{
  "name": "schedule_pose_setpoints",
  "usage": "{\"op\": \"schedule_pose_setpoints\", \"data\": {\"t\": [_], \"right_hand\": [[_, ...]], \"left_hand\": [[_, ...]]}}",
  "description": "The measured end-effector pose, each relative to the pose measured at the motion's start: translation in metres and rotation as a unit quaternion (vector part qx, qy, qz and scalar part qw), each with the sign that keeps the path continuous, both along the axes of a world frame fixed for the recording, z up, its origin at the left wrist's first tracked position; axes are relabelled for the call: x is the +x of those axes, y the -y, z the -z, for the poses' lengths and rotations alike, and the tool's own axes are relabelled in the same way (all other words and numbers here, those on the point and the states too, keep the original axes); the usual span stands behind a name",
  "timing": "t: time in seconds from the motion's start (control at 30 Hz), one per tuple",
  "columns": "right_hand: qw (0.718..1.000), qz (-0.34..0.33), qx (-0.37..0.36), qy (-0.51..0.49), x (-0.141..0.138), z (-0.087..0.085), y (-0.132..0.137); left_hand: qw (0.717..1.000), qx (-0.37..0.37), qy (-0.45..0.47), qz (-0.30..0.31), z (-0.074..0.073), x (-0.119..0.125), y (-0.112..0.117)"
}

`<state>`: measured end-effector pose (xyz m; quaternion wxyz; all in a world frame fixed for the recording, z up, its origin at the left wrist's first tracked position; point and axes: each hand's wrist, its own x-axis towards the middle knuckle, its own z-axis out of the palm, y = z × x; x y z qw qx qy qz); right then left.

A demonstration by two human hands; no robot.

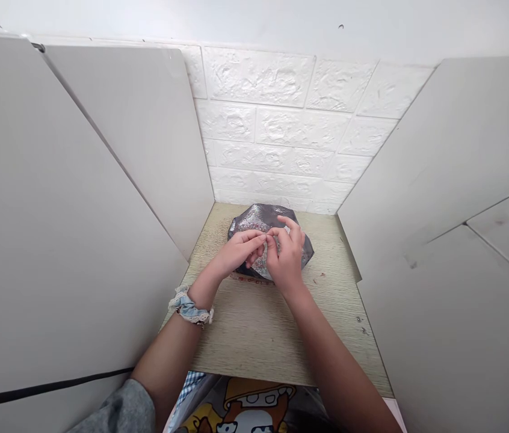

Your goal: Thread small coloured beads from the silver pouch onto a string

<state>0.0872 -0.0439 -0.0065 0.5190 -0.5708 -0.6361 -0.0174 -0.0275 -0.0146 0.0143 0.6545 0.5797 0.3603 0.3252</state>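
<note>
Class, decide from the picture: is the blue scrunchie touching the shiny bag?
Apart. The head view shows a strip of tabletop between the scrunchie and the shiny bag.

From my remote feed I see bright, diffuse light nearly washing out the white wall point(254, 21) up top, glare on the silvery bag point(261, 214) mid-frame, grey shading lower left, a darkened upper-right corner, and wide-angle stretching sideways.

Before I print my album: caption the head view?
Left hand and right hand, close together over a shiny bag on a wooden surface.
</note>
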Motion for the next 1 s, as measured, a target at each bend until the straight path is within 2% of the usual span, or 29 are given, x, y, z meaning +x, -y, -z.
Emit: {"op": "schedule_pose_setpoints", "data": {"t": [0.13,0.23,0.37,0.47,0.6,0.77,1.0], "right_hand": [[0.999,-0.013,-0.014,-0.039,0.000,-0.001,0.001],[0.992,-0.042,-0.086,-0.077,-0.001,0.000,0.001],[0.975,-0.023,-0.196,-0.101,0.000,0.000,0.002],[0.965,-0.019,-0.250,-0.071,0.002,0.000,0.001],[0.948,-0.010,-0.317,-0.008,0.003,-0.001,0.000],[0.922,-0.042,-0.379,0.075,-0.001,-0.003,0.000],[0.900,-0.051,-0.418,0.109,-0.004,-0.005,0.001]], "left_hand": [[0.999,0.015,-0.037,-0.015,0.000,-0.002,-0.002],[0.997,0.038,-0.069,-0.021,0.000,-0.002,-0.003],[0.993,0.050,-0.088,-0.059,-0.002,-0.003,-0.004],[0.994,0.046,-0.065,-0.076,-0.002,-0.003,-0.005],[0.994,0.031,0.009,-0.105,0.000,-0.004,-0.006],[0.978,0.080,0.083,-0.172,0.004,-0.005,-0.011],[0.957,0.135,0.102,-0.236,0.008,-0.006,-0.015]]}}
